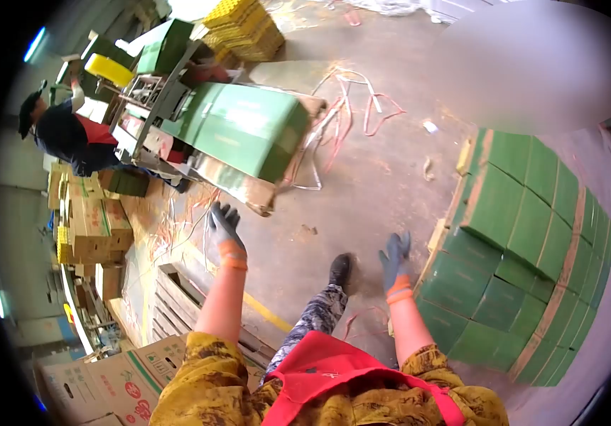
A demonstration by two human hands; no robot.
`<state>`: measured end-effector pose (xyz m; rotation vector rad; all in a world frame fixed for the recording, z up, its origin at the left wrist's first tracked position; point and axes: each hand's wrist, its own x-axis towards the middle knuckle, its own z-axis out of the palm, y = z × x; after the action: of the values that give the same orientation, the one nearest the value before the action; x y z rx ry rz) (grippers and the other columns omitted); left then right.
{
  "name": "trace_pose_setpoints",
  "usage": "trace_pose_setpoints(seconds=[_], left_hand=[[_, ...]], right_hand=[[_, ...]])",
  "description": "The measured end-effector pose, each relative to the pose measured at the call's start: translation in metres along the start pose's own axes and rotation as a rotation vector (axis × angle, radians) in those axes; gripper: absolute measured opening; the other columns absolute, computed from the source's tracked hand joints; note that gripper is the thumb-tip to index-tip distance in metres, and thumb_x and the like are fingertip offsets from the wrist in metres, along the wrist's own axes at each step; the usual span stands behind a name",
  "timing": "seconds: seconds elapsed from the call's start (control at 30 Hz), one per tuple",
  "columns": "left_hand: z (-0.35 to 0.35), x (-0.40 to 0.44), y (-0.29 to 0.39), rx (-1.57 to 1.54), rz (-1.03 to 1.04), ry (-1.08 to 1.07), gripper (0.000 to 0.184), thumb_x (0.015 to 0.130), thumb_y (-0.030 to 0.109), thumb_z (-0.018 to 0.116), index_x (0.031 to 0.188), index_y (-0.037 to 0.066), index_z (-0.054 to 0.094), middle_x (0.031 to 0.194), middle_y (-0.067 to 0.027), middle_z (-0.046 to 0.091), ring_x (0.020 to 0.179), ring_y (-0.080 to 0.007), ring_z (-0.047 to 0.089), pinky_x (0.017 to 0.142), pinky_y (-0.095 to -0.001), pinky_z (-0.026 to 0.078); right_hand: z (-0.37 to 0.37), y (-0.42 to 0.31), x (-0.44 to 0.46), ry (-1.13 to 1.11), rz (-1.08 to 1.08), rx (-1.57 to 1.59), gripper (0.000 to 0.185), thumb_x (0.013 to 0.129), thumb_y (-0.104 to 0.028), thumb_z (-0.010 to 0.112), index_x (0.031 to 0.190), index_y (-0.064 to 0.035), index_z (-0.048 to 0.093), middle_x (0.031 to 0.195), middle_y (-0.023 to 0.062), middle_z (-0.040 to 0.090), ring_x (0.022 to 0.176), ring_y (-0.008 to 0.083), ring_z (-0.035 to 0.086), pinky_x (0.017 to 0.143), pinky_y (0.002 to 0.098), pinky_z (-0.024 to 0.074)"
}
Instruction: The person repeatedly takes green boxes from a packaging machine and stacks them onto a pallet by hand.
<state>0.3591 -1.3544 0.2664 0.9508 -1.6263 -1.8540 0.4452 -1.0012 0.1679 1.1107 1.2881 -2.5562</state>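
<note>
My left hand (224, 226), in a grey glove with an orange cuff, is held out in the air with its fingers apart. It is nearest to a large green carton (238, 128) that lies on the end of a taping machine (156, 99), a gap away. My right hand (395, 259), gloved the same way, hangs over the floor with spread fingers and nothing in it. To its right rises a stack of green cartons (511, 234) bound with brown strips on a pallet.
A co-worker (71, 135) stands behind the machine. Loose straps (344, 106) lie tangled on the floor. A wooden pallet (177, 305) is at my left, beside brown cartons (121, 376). Yellow trays (245, 32) are stacked at the back. More brown cartons (92, 220) stand left.
</note>
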Motion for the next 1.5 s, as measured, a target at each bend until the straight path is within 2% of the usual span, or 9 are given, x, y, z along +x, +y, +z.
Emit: trace_pose_setpoints(seconds=[0.13, 0.17, 0.23, 0.53, 0.7, 0.87, 0.93, 1.17, 1.5], left_hand=[[0.041, 0.14, 0.032, -0.05, -0.224, -0.048, 0.075, 0.082, 0.061, 0.055, 0.133, 0.008, 0.04, 0.13, -0.0163, 0.045, 0.105, -0.0257, 0.054, 0.09, -0.034, 0.045], [0.051, 0.169, 0.034, -0.045, -0.295, -0.132, 0.087, 0.079, 0.068, 0.053, 0.134, 0.002, 0.035, 0.117, -0.0149, 0.054, 0.109, -0.0279, 0.053, 0.092, -0.0383, 0.044], [0.071, 0.208, 0.044, -0.282, -0.414, -0.339, 0.067, 0.085, 0.061, 0.051, 0.121, 0.005, 0.053, 0.112, -0.0119, 0.062, 0.1, -0.0287, 0.059, 0.088, -0.0411, 0.048], [0.09, 0.204, 0.045, -0.446, -0.722, -0.67, 0.058, 0.082, 0.048, 0.064, 0.123, 0.007, 0.054, 0.116, -0.012, 0.061, 0.105, -0.03, 0.056, 0.094, -0.0434, 0.044], [0.11, 0.059, 0.027, -0.189, -0.329, -0.718, 0.058, 0.091, 0.046, 0.05, 0.136, 0.01, 0.042, 0.133, -0.0066, 0.05, 0.12, -0.0246, 0.049, 0.1, -0.0403, 0.04], [0.127, -0.146, -0.023, -0.077, -0.622, -0.811, 0.055, 0.089, 0.043, 0.057, 0.136, 0.019, 0.043, 0.138, -0.0022, 0.044, 0.122, -0.0216, 0.046, 0.098, -0.0434, 0.041], [0.133, -0.229, -0.07, 0.065, -0.66, -0.881, 0.057, 0.087, 0.043, 0.06, 0.136, 0.019, 0.043, 0.136, -0.0023, 0.046, 0.121, -0.022, 0.047, 0.095, -0.0437, 0.043], [0.134, -0.557, -0.236, 0.565, -0.926, -1.17, 0.061, 0.077, 0.046, 0.07, 0.123, 0.018, 0.043, 0.123, -0.0001, 0.055, 0.109, -0.0186, 0.048, 0.08, -0.0394, 0.042], [0.206, -0.772, -0.438, 0.721, -0.873, -1.511, 0.062, 0.081, 0.053, 0.063, 0.132, 0.02, 0.049, 0.133, -0.0008, 0.047, 0.116, -0.0239, 0.046, 0.092, -0.0399, 0.043]], right_hand=[[0.163, -0.002, 0.018, -0.349, -0.031, -0.045, 0.078, 0.091, -0.035, 0.057, 0.149, -0.0199, 0.008, 0.148, 0.0087, 0.024, 0.131, 0.0282, 0.034, 0.1, 0.0432, 0.0386], [0.189, -0.002, 0.024, -0.406, -0.05, -0.022, 0.078, 0.092, -0.033, 0.057, 0.149, -0.0196, 0.006, 0.146, 0.0087, 0.028, 0.127, 0.0253, 0.037, 0.098, 0.0434, 0.0398], [0.248, -0.032, 0.016, -0.4, 0.048, 0.058, 0.078, 0.086, -0.026, 0.065, 0.147, -0.0106, 0.018, 0.137, 0.0084, 0.039, 0.119, 0.018, 0.045, 0.095, 0.0335, 0.0408], [0.259, -0.048, 0.026, -0.288, -0.28, 0.02, 0.053, 0.082, -0.008, 0.068, 0.129, -0.0022, 0.045, 0.109, 0.0028, 0.058, 0.094, 0.0113, 0.056, 0.083, 0.0258, 0.0479], [0.122, -0.064, 0.022, -0.252, -0.199, 0.07, 0.059, 0.083, -0.004, 0.064, 0.135, -0.0011, 0.038, 0.11, 0.008, 0.06, 0.097, 0.017, 0.058, 0.088, 0.0296, 0.049], [-0.103, -0.069, -0.06, -0.03, -0.269, 0.258, 0.06, 0.086, -0.004, 0.059, 0.139, 0.0, 0.031, 0.122, 0.0162, 0.053, 0.106, 0.0232, 0.057, 0.093, 0.0343, 0.0494], [-0.185, -0.068, -0.115, 0.195, -0.368, -0.066, 0.059, 0.086, -0.005, 0.059, 0.138, -0.0003, 0.031, 0.123, 0.0154, 0.052, 0.106, 0.0225, 0.057, 0.092, 0.0339, 0.0495], [-0.487, 0.065, -0.273, 0.668, -0.306, 0.541, 0.048, 0.088, -0.01, 0.059, 0.133, -0.0077, 0.04, 0.117, 0.0043, 0.054, 0.098, 0.0143, 0.057, 0.082, 0.0282, 0.049], [-0.65, 0.082, -0.23, 0.855, -0.464, 0.755, 0.043, 0.093, -0.018, 0.054, 0.133, -0.0085, 0.044, 0.129, 0.0042, 0.049, 0.115, 0.0168, 0.048, 0.099, 0.0322, 0.0384]])
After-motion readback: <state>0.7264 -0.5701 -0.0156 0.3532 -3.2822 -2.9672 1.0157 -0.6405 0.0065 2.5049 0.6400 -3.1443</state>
